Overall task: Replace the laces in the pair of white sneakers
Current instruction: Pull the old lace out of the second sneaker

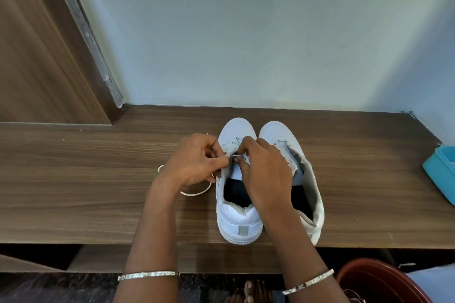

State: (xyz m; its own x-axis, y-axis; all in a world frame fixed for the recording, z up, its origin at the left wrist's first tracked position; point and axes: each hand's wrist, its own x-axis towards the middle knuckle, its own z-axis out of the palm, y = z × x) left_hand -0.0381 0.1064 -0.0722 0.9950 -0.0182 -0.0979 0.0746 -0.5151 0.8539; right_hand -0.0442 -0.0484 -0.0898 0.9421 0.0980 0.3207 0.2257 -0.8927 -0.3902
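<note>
**A:** Where are the shoes, and which way do they point?

**B:** Your left shoe (242,220) and right shoe (275,133) stand side by side on the counter (73,167), a little right of its middle. The heels sit at the front edge and the toes point at the back edge and the wall. Each long axis runs front to back, and the right shoe fans slightly outward at the heel.

**A:** And my hands?

**B:** Both meet over the left shoe's eyelets. Your left hand (194,160) has its fingers curled tight, pinching the lace (197,193) at the shoe's left flap. Your right hand (263,174) reaches across the right shoe, fingers bent, and pinches a short taut strand of the same lace. Neither hand is spread at all.

**A:** Where does the rest of the lace lie?

**B:** It loops loose on the counter, just left of the left shoe and partly under your left wrist. A blue box (438,174) sits at the counter's right edge.
</note>
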